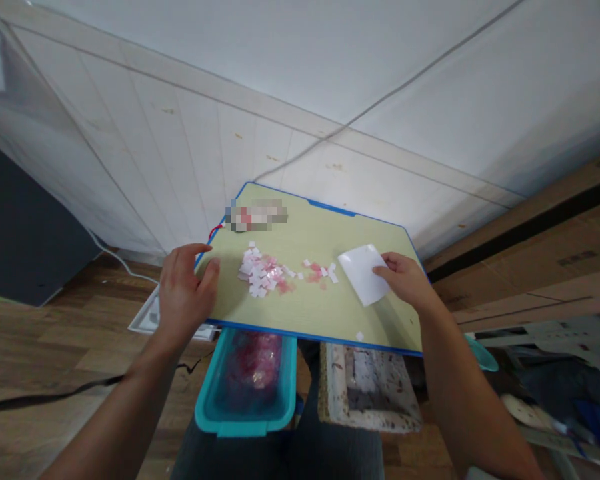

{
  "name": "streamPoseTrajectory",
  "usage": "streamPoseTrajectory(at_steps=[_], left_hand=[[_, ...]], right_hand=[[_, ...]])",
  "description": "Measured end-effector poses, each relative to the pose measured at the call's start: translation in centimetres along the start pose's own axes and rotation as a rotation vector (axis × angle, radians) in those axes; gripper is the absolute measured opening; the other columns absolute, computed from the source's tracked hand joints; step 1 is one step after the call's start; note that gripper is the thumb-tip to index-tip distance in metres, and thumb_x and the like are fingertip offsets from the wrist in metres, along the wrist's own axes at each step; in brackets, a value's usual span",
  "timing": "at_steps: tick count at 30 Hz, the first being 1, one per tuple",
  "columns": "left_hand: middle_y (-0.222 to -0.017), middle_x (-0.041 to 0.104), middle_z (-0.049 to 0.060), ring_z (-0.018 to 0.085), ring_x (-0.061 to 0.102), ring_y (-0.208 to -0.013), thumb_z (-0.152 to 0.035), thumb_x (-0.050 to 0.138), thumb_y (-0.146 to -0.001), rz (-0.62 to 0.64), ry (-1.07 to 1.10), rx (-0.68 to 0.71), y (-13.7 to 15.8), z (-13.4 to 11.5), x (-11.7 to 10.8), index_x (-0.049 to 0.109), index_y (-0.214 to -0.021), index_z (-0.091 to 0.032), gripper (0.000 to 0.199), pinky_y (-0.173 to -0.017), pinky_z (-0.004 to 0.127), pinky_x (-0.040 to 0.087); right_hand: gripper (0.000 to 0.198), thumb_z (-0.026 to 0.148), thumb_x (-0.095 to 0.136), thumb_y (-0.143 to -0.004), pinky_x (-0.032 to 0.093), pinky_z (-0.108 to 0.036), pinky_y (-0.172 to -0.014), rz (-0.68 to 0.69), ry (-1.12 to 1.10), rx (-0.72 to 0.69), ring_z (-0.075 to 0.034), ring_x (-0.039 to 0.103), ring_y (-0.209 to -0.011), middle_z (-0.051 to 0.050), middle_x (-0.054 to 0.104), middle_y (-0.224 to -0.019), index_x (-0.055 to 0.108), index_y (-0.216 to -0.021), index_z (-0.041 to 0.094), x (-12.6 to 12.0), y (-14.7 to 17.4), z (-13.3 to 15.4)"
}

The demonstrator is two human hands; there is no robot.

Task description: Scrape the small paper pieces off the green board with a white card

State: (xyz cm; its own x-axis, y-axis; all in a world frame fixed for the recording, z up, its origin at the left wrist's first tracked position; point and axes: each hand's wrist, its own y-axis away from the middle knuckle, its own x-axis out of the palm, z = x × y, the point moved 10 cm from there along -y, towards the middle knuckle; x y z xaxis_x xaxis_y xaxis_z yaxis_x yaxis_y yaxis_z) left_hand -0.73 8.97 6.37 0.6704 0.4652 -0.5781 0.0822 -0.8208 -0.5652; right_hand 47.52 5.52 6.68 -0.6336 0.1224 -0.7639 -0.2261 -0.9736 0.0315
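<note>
My right hand (403, 277) pinches a glossy white sheet of paper (364, 272) by its right edge, tilted above the pale yellow tabletop (315, 233) with blue edging. At the table's left edge, my left hand (187, 283) is open, thumb and fingers apart, with nothing between them. Right of it lies a pile of small white paper pieces (259, 272), some over pinkish flecks. A few more loose pieces (330, 272) lie mid-table among pink marks, and a single piece (360, 337) rests by the front edge.
A turquoise bin (247, 427) with pinkish, shiny contents stands below the table's front. Beside it is a stained white foam box (380, 417). A blurred-out item (257, 215) lies at the far left of the table. Cardboard boxes (530, 267) stand at right; a white wall rises behind.
</note>
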Motion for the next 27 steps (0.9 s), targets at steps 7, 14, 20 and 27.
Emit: streamPoseTrajectory(at_steps=[7, 14, 20, 27], left_hand=[[-0.114, 0.064, 0.012, 0.027, 0.058, -0.111, -0.037, 0.055, -0.097, -0.010, -0.055, 0.004, 0.0, 0.0, -0.1, 0.062, -0.119, -0.017, 0.031, -0.103, 0.043, 0.046], [-0.116, 0.063, 0.013, 0.028, 0.057, -0.114, -0.041, 0.055, -0.096, 0.030, -0.112, 0.085, 0.3, -0.5, 0.9, 0.061, -0.123, -0.017, 0.037, -0.106, 0.044, 0.043], [-0.124, 0.062, 0.016, 0.032, 0.054, -0.120, -0.039, 0.057, -0.093, 0.086, -0.137, 0.096, -2.0, -1.0, 2.5, 0.061, -0.125, -0.016, 0.039, -0.109, 0.048, 0.039], [-0.130, 0.057, 0.019, 0.035, 0.048, -0.127, -0.036, 0.055, -0.090, 0.058, -0.079, 0.056, -11.1, -3.6, 7.8, 0.060, -0.125, -0.013, 0.042, -0.112, 0.052, 0.033]], right_hand=[[0.033, 0.037, 0.067, -0.076, 0.049, -0.029, -0.061, -0.019, -0.183, 0.112, -0.021, 0.067, -0.071, -0.005, 0.076, -0.087, 0.071, -0.103, 0.018, -0.2, 1.7, -4.5], [0.033, 0.037, 0.065, -0.076, 0.049, -0.028, -0.062, 0.082, -0.189, 0.089, -0.021, 0.067, -0.074, -0.004, 0.076, -0.088, 0.072, -0.103, 0.019, 2.6, 1.4, -4.2], [0.036, 0.038, 0.059, -0.073, 0.045, -0.026, -0.057, -0.086, -0.250, 0.156, -0.020, 0.064, -0.070, -0.004, 0.072, -0.082, 0.069, -0.100, 0.017, 1.0, 0.1, -5.8], [0.041, 0.036, 0.055, -0.072, 0.046, -0.026, -0.056, -0.028, -0.326, 0.091, -0.020, 0.065, -0.071, -0.003, 0.073, -0.087, 0.065, -0.107, 0.018, 1.1, -3.6, -3.1]])
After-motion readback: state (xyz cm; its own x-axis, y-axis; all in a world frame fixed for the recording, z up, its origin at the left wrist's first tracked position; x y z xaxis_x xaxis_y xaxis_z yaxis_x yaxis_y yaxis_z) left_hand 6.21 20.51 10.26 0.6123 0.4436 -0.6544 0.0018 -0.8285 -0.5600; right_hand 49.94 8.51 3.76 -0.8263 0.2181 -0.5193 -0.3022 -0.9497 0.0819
